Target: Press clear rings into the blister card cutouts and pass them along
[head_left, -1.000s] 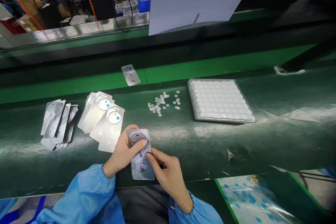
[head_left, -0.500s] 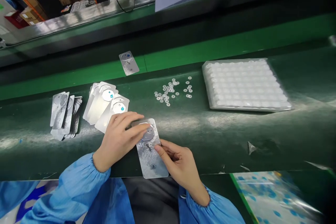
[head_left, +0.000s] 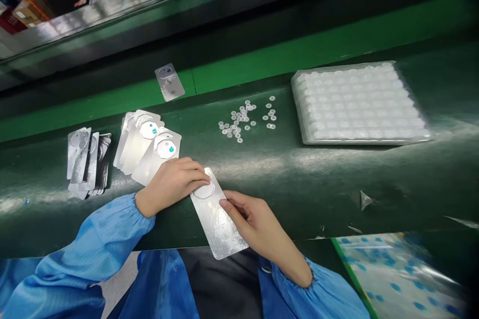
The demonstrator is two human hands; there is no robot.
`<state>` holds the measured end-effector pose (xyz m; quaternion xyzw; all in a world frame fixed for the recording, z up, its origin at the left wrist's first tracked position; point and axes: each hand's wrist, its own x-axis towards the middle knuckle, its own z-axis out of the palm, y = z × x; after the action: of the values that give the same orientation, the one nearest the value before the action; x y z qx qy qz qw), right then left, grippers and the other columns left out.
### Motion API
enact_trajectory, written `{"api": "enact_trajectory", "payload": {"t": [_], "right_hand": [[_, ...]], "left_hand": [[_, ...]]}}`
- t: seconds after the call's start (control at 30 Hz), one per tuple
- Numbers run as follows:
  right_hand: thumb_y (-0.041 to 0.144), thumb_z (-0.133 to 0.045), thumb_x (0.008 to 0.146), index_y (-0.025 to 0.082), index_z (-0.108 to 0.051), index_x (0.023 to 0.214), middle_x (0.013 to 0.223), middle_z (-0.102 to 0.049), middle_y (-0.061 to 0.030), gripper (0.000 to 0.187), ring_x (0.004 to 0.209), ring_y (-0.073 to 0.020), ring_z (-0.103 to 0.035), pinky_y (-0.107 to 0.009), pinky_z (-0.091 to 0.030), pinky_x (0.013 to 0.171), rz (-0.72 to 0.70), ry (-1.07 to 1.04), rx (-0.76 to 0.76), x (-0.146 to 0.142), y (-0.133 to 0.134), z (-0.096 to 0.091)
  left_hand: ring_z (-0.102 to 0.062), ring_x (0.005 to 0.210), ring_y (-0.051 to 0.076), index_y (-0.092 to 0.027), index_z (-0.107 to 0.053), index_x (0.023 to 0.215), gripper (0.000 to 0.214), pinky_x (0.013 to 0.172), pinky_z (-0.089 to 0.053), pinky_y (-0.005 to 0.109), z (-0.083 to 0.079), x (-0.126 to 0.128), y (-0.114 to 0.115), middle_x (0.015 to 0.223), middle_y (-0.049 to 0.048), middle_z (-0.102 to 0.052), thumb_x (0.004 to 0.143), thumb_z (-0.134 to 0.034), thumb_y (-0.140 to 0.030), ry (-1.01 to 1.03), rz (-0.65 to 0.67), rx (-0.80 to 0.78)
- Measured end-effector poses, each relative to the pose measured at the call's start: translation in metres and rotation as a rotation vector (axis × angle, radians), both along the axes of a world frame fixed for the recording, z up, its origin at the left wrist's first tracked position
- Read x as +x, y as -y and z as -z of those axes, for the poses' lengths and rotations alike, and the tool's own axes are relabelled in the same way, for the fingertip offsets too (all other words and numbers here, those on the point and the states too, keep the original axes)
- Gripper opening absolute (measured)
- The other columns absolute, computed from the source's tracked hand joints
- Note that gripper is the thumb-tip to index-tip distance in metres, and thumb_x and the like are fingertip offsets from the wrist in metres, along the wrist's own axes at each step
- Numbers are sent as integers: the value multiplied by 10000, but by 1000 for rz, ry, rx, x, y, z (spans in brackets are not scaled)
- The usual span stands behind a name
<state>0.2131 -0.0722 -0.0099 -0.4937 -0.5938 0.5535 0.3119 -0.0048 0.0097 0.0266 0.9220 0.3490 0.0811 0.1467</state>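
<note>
Silver card (head_left: 217,222) lies slanted on the belt (head_left: 337,184), its lower end reaching over the belt's near edge. Left hand (head_left: 170,184) rests nearly flat, fingertips on the card's top end; right hand (head_left: 254,222) pinches its side. Fanned cards (head_left: 149,142) sit just beside the left hand: a careless sideways shift could disturb them. A slackened pinch could let the overhanging card tip off.

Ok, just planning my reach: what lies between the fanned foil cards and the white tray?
A scatter of small translucent discs lies there on the green belt, in the head view.
</note>
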Motion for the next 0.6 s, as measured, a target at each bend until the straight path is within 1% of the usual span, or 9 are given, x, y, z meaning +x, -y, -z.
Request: {"api": "enact_trajectory", "payload": {"t": [0.07,0.13,0.2,0.3,0.37,0.4,0.47,0.5,0.6], "right_hand": [[458,-524,1028,184,-716,855,634,-602,1,377,545,-146,-504,-253,-378,496,-34,3,-60,1,-6,-2],[464,-542,1017,183,-706,833,641,-611,-3,373,544,-147,-509,-253,-374,491,-55,-19,-122,1,-9,-2],[465,-558,1007,180,-702,826,667,-638,-15,367,552,-150,-525,-256,-382,491,-57,-43,-169,1,-11,-2],[461,-576,996,174,-710,841,695,-667,-29,353,564,-157,-544,-263,-396,495,-39,-53,-201,1,-10,-1],[458,-583,991,170,-720,855,699,-675,-33,347,572,-163,-556,-267,-405,498,-29,-51,-207,1,-9,-1],[458,-585,989,169,-725,860,697,-677,-33,346,575,-165,-561,-269,-411,499,-25,-52,-209,1,-8,-1],[457,-583,988,171,-737,866,686,-675,-31,347,577,-170,-570,-272,-423,502,-14,-58,-210,0,-8,-2],[456,-581,988,173,-743,869,678,-672,-28,348,576,-171,-573,-273,-428,502,-9,-62,-209,0,-8,-2],[455,-577,989,177,-759,881,637,-650,-17,349,553,-166,-558,-270,-419,484,1,-68,-196,1,-9,-5]], "left_hand": [[-663,906,162,-200,-744,948,164,718,-453,297,-2,4,-4,963,-6,-758,1021,-609,-259,-84,-4,-51],[-647,879,177,-180,-713,914,168,668,-434,311,-5,9,-7,919,11,-722,1022,-590,-216,-208,27,-28],[-626,865,200,-164,-678,897,169,614,-393,334,-7,14,-8,896,35,-682,1017,-559,-161,-317,111,67],[-590,863,237,-141,-634,892,179,570,-335,358,-2,19,-4,855,68,-620,994,-502,-75,-410,225,279],[-566,835,245,-133,-613,887,195,560,-322,361,3,20,1,826,71,-582,975,-469,-35,-444,235,381],[-557,817,243,-131,-607,894,197,562,-327,361,6,19,3,824,70,-572,974,-457,-31,-452,227,406],[-551,795,236,-134,-596,915,192,580,-358,359,10,16,5,840,68,-575,989,-442,-46,-428,193,386],[-553,791,229,-140,-587,923,191,597,-383,354,12,13,5,849,66,-582,999,-434,-55,-378,159,340],[-567,791,194,-160,-549,935,200,659,-453,319,10,4,4,875,50,-598,1017,-398,-58,-105,-9,78]]}}
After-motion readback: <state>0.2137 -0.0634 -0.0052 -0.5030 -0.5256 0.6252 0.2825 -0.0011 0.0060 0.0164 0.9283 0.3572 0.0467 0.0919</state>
